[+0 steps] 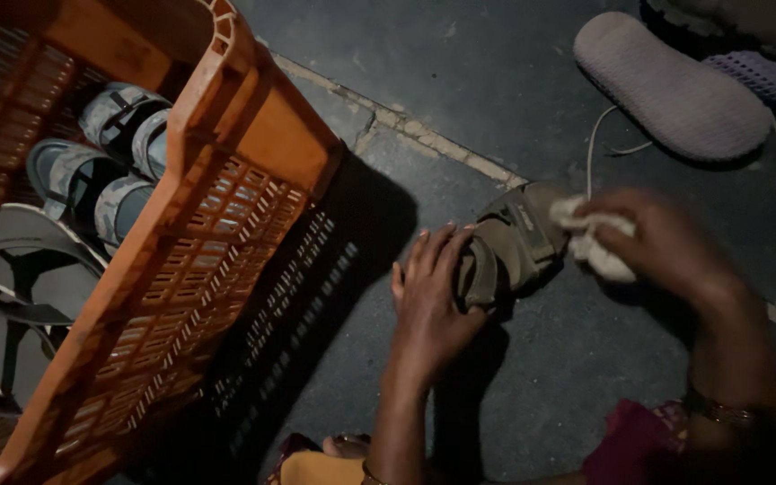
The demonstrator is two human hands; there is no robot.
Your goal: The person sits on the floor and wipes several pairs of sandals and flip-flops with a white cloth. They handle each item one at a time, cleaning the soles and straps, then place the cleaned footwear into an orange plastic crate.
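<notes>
— Nearest, what do you see?

— Two bare forearms coming up from the bottom edge, a bangle on each wrist, with maroon and yellow cloth below them that is cut off and too dark to read. The left hand (pixel 431 301) lies with fingers spread and curled over the near end of an olive strapped sandal (pixel 507 251), holding it against the dark floor (pixel 532 395). The right hand (pixel 666 244) is closed round a whitish rag (pixel 593 241), which touches the sandal's far end; this hand is blurred.

— And the container?

— An orange slatted plastic crate (pixel 226 207) stands at the left, well apart from the hands. Inside I count four sandals: two grey ones with dark straps (pixel 24 269) nearer, the lower partly cut off by the crate wall, and two pale blue-grey patterned ones (pixel 101 157) behind them. The crate's far corner is in shadow, so more could be hidden there.

— Further out?

— A cracked pale seam (pixel 406 126) runs across the floor behind the sandal. Beyond it lies one grey textured sole (pixel 671 90), underside up, with a thin white string beside it. At the top right edge a second, purplish sole (pixel 765 81) is cut off, and something dark above it I cannot make out.
</notes>
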